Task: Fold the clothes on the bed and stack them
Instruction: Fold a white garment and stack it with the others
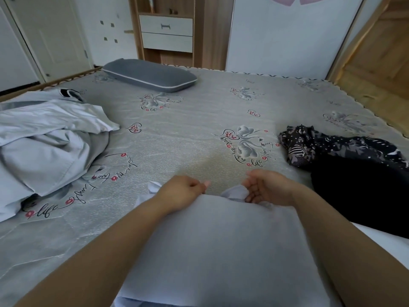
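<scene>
A pale blue-grey garment (219, 247) lies spread flat on the bed's near edge, between my forearms. My left hand (180, 191) grips its far edge at the left, fingers curled over the cloth. At the right end of that far edge, my right hand (267, 188) holds a bunched bit of the same cloth, palm turned inward. A dark patterned garment (332, 147) lies crumpled at the right, with a plain black one (363, 191) beside it.
The bed (199, 120) has a grey sheet printed with flowers and hearts. A heap of light grey bedding (44, 140) sits at the left. A grey pillow (150, 75) lies at the far side. Wooden drawers (166, 33) stand behind.
</scene>
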